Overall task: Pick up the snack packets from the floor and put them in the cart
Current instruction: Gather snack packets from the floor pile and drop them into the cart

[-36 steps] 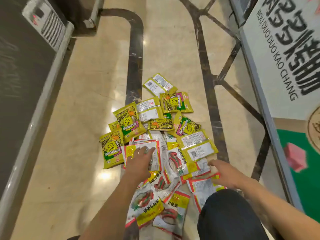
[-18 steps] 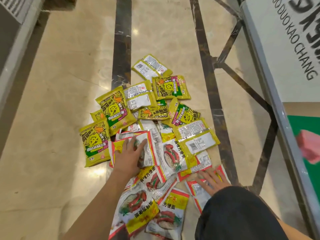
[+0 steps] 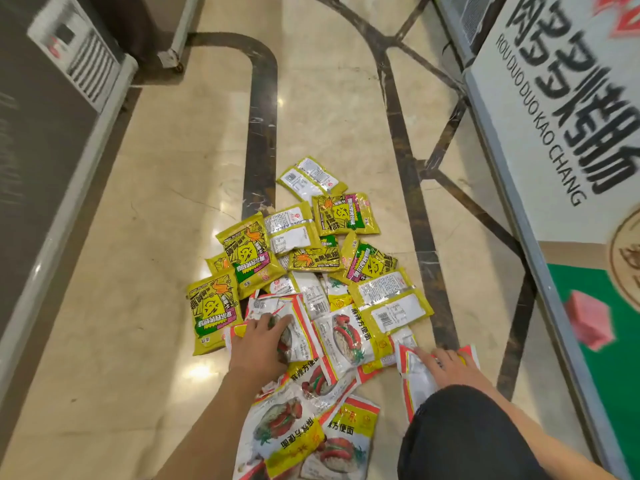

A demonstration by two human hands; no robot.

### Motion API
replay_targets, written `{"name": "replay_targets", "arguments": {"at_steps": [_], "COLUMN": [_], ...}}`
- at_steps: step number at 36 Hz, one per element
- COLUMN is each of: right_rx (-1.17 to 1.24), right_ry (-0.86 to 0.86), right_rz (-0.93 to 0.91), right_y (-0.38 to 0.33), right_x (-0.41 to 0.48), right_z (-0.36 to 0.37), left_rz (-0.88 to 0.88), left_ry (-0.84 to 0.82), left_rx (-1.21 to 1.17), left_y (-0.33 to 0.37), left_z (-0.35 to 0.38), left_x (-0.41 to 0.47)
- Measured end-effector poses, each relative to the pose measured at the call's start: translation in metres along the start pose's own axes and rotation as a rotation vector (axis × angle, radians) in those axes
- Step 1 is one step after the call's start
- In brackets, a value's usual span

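Observation:
A heap of snack packets lies on the marble floor in front of me. Yellow-green packets point(image 3: 249, 258) fill the far half of the heap. Red-and-white noodle packets point(image 3: 346, 336) fill the near half. My left hand point(image 3: 258, 344) grips a crumpled red-and-white packet point(image 3: 299, 332) at the heap's left middle, fingers curled into it. My right hand point(image 3: 450, 367) holds another red-and-white packet point(image 3: 415, 382) at the near right, whose left edge stands up off the floor. No cart shows clearly in view.
A dark cabinet point(image 3: 41, 174) with a white vent panel runs along the left. A grey-framed display with a printed sign point(image 3: 554, 140) runs along the right. My knee in dark trousers point(image 3: 460, 434) is at the bottom right. Bare marble floor point(image 3: 145, 237) lies left of the heap.
My left hand's fingers have curled and crumpled the packet under them. My right hand has gone from lying flat on its packet to lifting its edge. The camera has tilted up again.

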State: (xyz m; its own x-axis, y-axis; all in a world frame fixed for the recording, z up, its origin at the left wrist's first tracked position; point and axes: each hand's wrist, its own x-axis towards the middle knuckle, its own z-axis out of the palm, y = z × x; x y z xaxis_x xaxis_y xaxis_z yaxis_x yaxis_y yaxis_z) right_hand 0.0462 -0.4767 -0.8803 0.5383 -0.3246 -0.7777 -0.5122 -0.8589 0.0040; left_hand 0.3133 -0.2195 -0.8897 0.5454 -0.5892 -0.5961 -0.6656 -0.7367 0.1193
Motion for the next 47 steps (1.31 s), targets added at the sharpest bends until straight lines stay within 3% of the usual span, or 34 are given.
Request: {"name": "replay_targets", "arguments": {"at_steps": [5, 14, 22, 29, 38, 41, 47], "right_rx": [0.006, -0.005, 0.078, 0.296, 0.607, 0.737, 0.754], "right_ry": [0.194, 0.300, 0.360, 0.567, 0.713, 0.714, 0.756], "right_rz": [-0.065, -0.102, -0.119, -0.106, -0.274, -0.337, -0.422], "right_y": [0.004, -0.014, -0.034, -0.043, -0.066, -0.074, -0.084], "right_x": [-0.067, -0.221, -0.383, -0.484, -0.567, -0.581, -0.604], "right_z": [-0.073, -0.223, -0.366, -0.454, -0.523, -0.535, -0.551], "left_rz": [-0.001, 0.040, 0.149, 0.215, 0.273, 0.261, 0.230], "left_ry": [-0.016, 0.021, 0.228, 0.378, 0.544, 0.622, 0.686], "left_rx": [-0.056, -0.109, -0.160, -0.254, -0.764, -0.798, -0.813], "left_y": [0.009, 0.042, 0.065, 0.085, 0.088, 0.085, 0.080], "left_z": [-0.074, -0.250, -0.419, -0.536, -0.613, -0.624, -0.636], "left_x": [-0.061, -0.195, -0.313, -0.404, -0.483, -0.507, -0.546]}}
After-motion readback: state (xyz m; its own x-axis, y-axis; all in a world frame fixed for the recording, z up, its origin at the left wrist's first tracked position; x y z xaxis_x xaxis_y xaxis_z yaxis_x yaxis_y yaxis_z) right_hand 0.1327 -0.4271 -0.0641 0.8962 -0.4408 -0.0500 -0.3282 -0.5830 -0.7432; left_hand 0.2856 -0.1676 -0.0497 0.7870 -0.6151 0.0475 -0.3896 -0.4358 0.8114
